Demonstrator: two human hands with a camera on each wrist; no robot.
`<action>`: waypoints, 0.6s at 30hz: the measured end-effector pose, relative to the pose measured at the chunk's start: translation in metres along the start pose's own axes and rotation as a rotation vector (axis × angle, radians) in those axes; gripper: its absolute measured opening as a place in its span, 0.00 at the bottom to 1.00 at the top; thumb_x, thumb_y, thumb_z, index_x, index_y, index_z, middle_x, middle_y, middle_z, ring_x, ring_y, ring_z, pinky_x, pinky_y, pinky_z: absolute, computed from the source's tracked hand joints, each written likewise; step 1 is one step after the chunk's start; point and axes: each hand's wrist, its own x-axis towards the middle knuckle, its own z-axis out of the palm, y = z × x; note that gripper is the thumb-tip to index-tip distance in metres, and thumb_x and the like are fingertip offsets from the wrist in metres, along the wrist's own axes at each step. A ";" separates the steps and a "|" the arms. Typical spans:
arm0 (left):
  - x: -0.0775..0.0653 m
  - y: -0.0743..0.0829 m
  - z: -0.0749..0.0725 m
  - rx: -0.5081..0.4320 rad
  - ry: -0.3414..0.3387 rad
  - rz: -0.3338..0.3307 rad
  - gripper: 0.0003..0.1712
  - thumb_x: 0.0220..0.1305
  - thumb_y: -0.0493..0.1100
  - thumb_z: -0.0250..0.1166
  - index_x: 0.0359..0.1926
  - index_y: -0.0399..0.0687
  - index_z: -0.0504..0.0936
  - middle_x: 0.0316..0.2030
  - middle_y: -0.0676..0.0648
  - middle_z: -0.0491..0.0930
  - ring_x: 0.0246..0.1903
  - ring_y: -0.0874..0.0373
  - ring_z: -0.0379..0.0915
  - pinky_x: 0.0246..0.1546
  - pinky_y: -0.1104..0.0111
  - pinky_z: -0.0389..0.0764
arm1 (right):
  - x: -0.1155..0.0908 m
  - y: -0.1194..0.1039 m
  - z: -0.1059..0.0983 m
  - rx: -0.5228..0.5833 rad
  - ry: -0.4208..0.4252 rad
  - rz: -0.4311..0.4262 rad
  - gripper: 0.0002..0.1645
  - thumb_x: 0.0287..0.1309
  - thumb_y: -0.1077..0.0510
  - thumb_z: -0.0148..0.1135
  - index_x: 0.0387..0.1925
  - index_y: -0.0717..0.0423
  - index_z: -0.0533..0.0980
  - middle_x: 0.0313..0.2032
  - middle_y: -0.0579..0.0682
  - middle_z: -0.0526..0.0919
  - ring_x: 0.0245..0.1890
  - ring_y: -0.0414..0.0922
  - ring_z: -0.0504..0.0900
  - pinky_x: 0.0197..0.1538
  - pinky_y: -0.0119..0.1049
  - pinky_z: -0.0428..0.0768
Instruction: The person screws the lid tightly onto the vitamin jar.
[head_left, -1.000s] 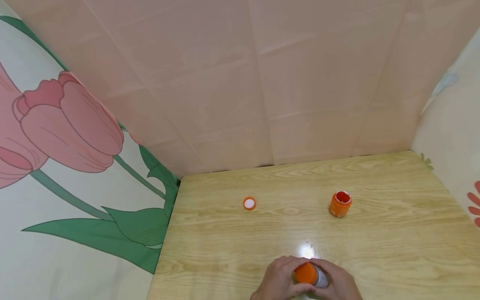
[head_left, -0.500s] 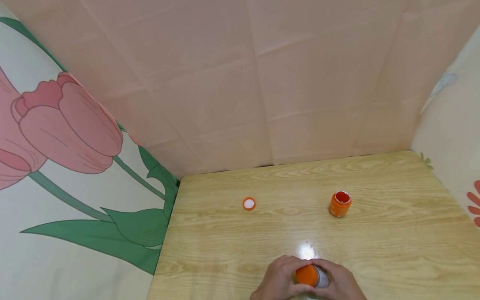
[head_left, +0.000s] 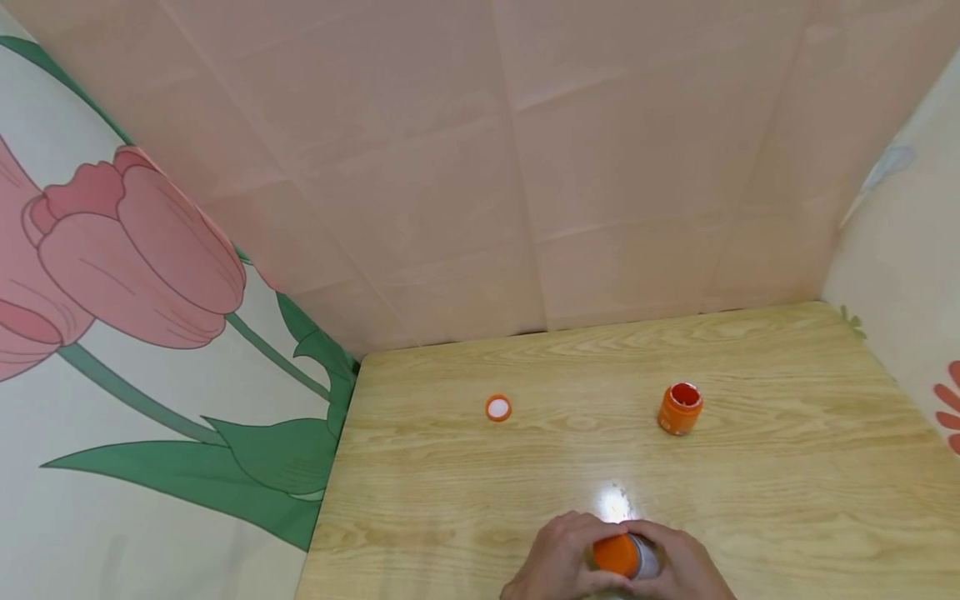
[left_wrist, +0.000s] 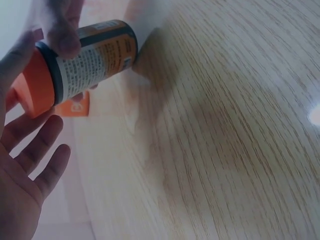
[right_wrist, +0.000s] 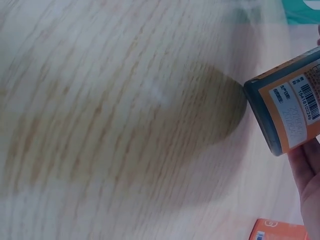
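Both hands hold a small paint jar with an orange lid (head_left: 615,556), near the bottom edge of the head view. My left hand (head_left: 551,560) pinches the lid between thumb and index finger, its other fingers spread below in the left wrist view. Around the jar's body (left_wrist: 95,55) my right hand (head_left: 690,571) grips with thumb and fingers. The jar lies tilted on its side, its dark body carrying an orange and white printed label (right_wrist: 295,107). Whether the lid is loose cannot be seen.
An orange jar (head_left: 678,412) without its lid, red inside, stands upright farther back on the right. A loose orange lid (head_left: 498,407) lies white side up to its left. The wooden table (head_left: 420,500) meets a beige sheet (head_left: 405,208) behind and a tulip-print sheet (head_left: 172,400) at left.
Both hands and the jar stay nearly in place, with only a very slight shift of the jar to the right and down. The open jar and loose lid have not moved.
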 end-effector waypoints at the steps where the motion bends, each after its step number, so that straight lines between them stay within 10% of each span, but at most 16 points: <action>1: 0.000 0.000 0.000 0.006 -0.005 -0.003 0.33 0.51 0.65 0.71 0.58 0.62 0.80 0.43 0.64 0.84 0.41 0.78 0.73 0.46 0.91 0.63 | 0.000 0.000 0.000 0.001 -0.011 0.011 0.38 0.36 0.35 0.79 0.50 0.47 0.81 0.43 0.45 0.87 0.36 0.25 0.75 0.35 0.27 0.75; 18: -0.004 0.000 0.004 0.051 0.027 -0.015 0.32 0.55 0.63 0.72 0.60 0.62 0.78 0.40 0.61 0.81 0.38 0.77 0.72 0.42 0.92 0.62 | -0.003 -0.001 0.004 0.109 -0.105 0.104 0.44 0.42 0.40 0.78 0.59 0.55 0.75 0.51 0.51 0.85 0.42 0.26 0.76 0.42 0.29 0.79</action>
